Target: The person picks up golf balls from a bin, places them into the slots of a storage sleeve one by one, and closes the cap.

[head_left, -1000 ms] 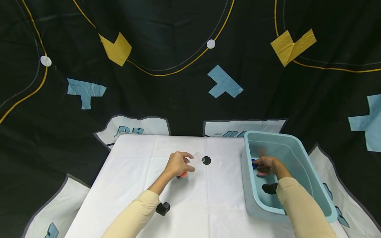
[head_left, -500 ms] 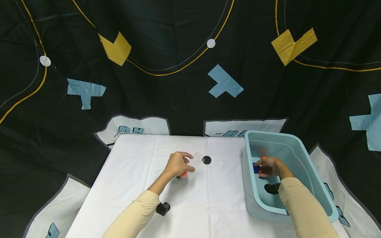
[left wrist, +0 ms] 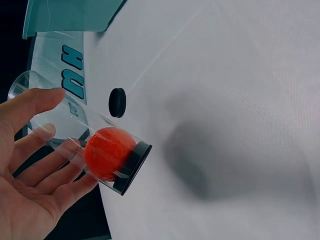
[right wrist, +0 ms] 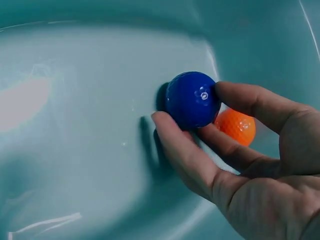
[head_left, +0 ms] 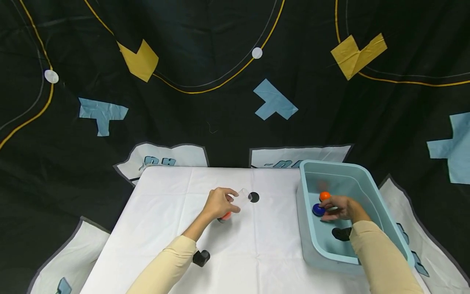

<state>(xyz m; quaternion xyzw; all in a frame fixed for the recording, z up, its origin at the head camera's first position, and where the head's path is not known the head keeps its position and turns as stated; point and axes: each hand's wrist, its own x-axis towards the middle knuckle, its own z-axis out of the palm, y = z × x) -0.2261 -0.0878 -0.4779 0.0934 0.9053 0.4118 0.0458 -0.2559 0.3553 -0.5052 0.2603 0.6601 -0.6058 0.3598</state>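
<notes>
My left hand (head_left: pixel 218 203) holds a clear tube (left wrist: pixel 67 112) tilted over the white table, thumb on one side and fingers on the other. A red-orange ball (left wrist: pixel 107 154) sits inside, against the black cap (left wrist: pixel 133 170) at the tube's lower end; the upper end shows no cap. Inside the light blue bin, my right hand (head_left: pixel 339 208) pinches a blue golf ball (right wrist: pixel 192 100) between thumb and fingers. An orange golf ball (right wrist: pixel 237 127) lies just beyond it on the bin floor, partly behind the fingers in the right wrist view.
The light blue bin (head_left: pixel 307 237) stands at the table's right side, its walls rising around my right hand. A loose black cap (head_left: pixel 253 197) lies on the white table (head_left: pixel 279 228) near the tube's upper end. Black cloth hangs behind the table.
My right hand has shifted slightly right and down in the bin with the blue golf ball, and the orange golf ball shows more fully. The left hand and tube hold still.
</notes>
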